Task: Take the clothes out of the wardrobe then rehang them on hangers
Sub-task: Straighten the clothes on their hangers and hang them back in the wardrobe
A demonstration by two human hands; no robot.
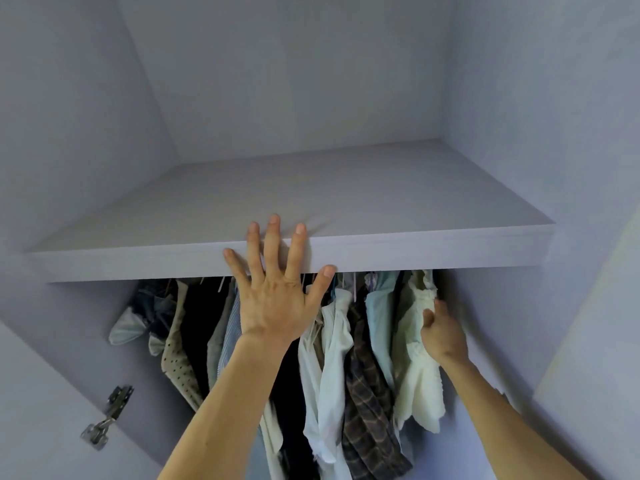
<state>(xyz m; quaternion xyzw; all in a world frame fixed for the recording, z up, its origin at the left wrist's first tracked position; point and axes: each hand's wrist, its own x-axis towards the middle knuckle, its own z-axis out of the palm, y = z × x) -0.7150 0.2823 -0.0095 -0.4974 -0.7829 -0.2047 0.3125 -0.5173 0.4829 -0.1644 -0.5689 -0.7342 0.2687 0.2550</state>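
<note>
My left hand (pixel 273 299) is spread flat against the front edge of the wardrobe shelf (pixel 433 251), fingers (pixel 273 233) straight and wide apart. Three fingertips reach over onto the top of the board, the thumb lies along its lower edge, and the hand holds nothing. The shelf is a plain pale grey board running from nine o'clock to three o'clock across my view. The wardrobe's back wall (pixel 294 81) rises at twelve o'clock, with side walls of the same grey on either hand.

The clothes (pixel 332 358) hang packed close together below the shelf, from about seven o'clock round to five o'clock. Among them are a dotted beige piece (pixel 176 368) to the left, a checked brown one (pixel 370 410) near the middle and a pale blue one (pixel 377 317) beside it. At four o'clock my right hand (pixel 445 336) has its fingers curled into the cream garment (pixel 419 375) at the right end of the row, gripping a bunch of the cloth high up. How the clothes are hung is hidden behind the shelf edge.

A metal hinge (pixel 107 420) sits on the open door (pixel 41 410) at eight o'clock.
</note>
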